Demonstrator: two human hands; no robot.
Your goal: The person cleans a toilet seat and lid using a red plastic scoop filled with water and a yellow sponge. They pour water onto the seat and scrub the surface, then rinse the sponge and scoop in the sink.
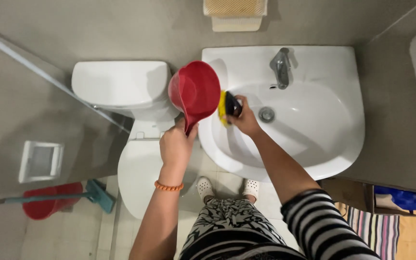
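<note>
The left hand (176, 144) grips the handle of a red dipper (196, 91), tilted over the left rim of the sink (314, 163). The right hand (244, 120) pinches a yellow sponge (223, 108) (partly hidden) there. Water may spill onto the toilet (121, 86), I think, if the dipper tilts outward.

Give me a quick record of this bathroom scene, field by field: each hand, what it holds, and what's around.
left hand: grips the handle of a red dipper, raised and tilted at the basin's left edge
right hand: presses a yellow and black sponge against the inner left wall of the white sink
tap: metal, at the back of the basin
toilet: white, left of the sink, lid down
floor, left: red bucket and teal mop
</note>
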